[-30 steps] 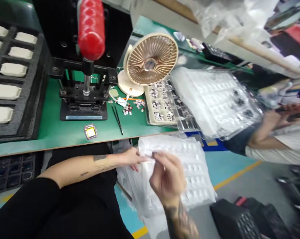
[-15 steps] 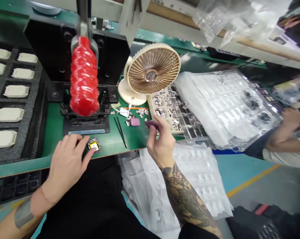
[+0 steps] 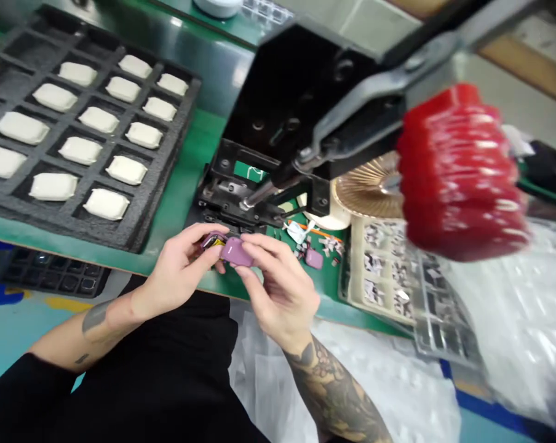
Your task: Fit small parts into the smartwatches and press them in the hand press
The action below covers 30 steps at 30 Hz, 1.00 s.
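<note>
Over green bench (image 3: 186,178), hands (image 3: 278,289) holding pink piece (image 3: 235,252)

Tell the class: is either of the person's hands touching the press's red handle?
No: the left hand and right hand meet low in the view, well apart from the red handle at upper right.

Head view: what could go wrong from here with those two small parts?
The pink piece in the right hand meets a small yellow-faced part in the left hand, both held only at the fingertips. Either might slip and drop among the loose scraps. The hands also work close to the black press, so a knuckle could catch on it.
</note>
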Each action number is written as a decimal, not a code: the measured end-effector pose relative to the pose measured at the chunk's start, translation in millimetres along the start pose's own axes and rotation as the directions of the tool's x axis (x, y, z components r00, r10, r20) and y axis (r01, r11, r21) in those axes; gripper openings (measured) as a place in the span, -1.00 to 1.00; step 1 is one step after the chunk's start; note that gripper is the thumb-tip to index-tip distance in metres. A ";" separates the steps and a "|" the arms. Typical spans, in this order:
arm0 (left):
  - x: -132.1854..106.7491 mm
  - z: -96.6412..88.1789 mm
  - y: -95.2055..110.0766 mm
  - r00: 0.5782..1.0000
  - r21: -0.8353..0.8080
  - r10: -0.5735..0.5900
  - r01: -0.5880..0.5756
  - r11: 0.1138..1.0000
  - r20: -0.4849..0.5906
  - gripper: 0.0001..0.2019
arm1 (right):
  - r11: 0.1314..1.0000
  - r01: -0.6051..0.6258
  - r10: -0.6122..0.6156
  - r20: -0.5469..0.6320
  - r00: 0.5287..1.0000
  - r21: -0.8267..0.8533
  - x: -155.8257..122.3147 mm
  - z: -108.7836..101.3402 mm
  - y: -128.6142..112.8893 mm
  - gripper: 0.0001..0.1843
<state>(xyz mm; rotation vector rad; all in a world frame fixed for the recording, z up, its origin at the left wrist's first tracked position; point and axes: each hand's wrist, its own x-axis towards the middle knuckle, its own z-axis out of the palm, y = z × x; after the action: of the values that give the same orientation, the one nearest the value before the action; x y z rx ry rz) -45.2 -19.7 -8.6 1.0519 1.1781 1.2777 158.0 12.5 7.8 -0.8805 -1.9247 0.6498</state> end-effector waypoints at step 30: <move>-6.8 -1.0 -9.1 0.984 0.053 0.157 -0.153 0.987 -0.083 -0.83 | 0.986 -0.157 0.155 0.043 0.987 0.063 23.2 14.0 3.6 -0.84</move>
<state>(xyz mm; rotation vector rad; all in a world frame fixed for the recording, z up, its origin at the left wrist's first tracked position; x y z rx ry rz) -44.6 -26.9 -17.4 1.1503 1.2148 1.4355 138.8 31.7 10.5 -0.9898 -1.8691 0.8238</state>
